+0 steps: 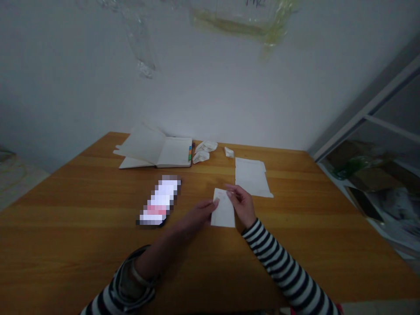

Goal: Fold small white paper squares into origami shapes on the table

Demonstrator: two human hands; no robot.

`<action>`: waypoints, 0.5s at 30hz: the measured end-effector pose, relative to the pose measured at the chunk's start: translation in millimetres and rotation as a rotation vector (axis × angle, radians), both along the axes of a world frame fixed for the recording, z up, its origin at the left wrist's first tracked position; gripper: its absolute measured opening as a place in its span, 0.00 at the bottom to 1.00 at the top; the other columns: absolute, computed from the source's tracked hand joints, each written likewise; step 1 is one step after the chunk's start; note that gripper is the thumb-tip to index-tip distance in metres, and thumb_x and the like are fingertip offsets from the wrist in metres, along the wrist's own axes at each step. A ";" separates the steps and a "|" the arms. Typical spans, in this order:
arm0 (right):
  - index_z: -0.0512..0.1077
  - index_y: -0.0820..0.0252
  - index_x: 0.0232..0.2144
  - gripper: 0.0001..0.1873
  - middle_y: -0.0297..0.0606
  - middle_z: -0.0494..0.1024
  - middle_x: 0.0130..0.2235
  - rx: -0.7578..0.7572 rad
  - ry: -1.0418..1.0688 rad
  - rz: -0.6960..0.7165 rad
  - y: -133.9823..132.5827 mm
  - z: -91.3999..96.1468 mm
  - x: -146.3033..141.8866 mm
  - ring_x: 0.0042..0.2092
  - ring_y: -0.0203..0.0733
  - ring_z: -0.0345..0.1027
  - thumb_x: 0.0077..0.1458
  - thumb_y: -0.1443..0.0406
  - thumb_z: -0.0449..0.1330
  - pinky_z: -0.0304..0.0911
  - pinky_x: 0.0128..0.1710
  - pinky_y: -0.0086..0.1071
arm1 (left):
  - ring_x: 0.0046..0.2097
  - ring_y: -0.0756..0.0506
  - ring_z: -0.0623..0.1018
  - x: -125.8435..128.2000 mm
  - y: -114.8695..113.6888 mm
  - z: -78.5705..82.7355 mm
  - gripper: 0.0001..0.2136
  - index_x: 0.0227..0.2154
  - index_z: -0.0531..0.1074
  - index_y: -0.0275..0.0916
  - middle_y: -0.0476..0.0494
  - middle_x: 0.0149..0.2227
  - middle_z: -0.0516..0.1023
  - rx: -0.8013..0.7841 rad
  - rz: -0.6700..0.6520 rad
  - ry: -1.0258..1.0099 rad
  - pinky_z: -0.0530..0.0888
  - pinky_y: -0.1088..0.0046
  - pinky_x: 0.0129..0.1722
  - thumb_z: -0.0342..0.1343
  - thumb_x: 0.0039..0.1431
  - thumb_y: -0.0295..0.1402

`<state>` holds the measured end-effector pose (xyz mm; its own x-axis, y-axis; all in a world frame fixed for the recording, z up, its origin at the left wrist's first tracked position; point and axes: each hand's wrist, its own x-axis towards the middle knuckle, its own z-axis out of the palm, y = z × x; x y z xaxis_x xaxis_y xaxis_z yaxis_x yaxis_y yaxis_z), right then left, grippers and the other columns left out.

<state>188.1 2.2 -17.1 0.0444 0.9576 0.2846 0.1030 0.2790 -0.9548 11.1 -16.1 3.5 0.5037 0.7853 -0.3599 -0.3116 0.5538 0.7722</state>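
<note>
Between my hands is a small white piece of paper [223,215], held up over the table. My left hand [201,214] grips its left edge, the thumb lying on the front face. At the upper right corner, my right hand [242,203] pinches the same paper between thumb and fingers. Beyond my right hand a larger torn sheet [252,176] lies flat. To the left of my hands is a phone [160,199] with its screen lit and blurred out.
An open notebook [175,151] with coloured tabs lies at the back left of the wooden table [98,197], some pages raised. Crumpled paper pieces [201,156] and a smaller scrap [229,152] are near the wall [213,96]. A shelf with assorted items [370,175] stands at right.
</note>
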 end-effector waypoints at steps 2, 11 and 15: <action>0.75 0.53 0.49 0.16 0.42 0.78 0.48 0.091 -0.101 -0.059 -2.5 3.3 0.2 0.50 0.46 0.71 0.60 0.59 0.60 0.66 0.50 0.41 | 0.38 0.41 0.81 0.6 1.8 -0.9 0.20 0.41 0.78 0.33 0.36 0.36 0.83 -0.009 0.090 0.003 0.75 0.67 0.38 0.66 0.52 0.44; 0.71 0.47 0.55 0.28 0.42 0.74 0.56 0.347 -0.465 0.156 -9.2 0.4 -3.7 0.57 0.50 0.66 0.52 0.59 0.69 0.57 0.60 0.50 | 0.41 0.42 0.81 -7.2 14.6 -0.3 0.18 0.39 0.77 0.32 0.36 0.40 0.83 0.043 0.318 -0.011 0.76 0.70 0.39 0.63 0.56 0.44; 0.76 0.48 0.50 0.18 0.41 0.78 0.53 0.259 -0.319 0.113 -9.0 -4.4 -7.6 0.55 0.47 0.69 0.56 0.62 0.66 0.61 0.58 0.47 | 0.44 0.41 0.81 -3.8 13.2 0.3 0.17 0.40 0.77 0.36 0.38 0.43 0.83 0.065 0.332 -0.001 0.76 0.66 0.45 0.61 0.58 0.46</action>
<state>180.5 -6.8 -21.6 -0.1858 0.8465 0.4990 0.3372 0.5319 -0.7768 7.4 -2.8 3.9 0.2172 0.9279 -0.3031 -0.4677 0.3714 0.8021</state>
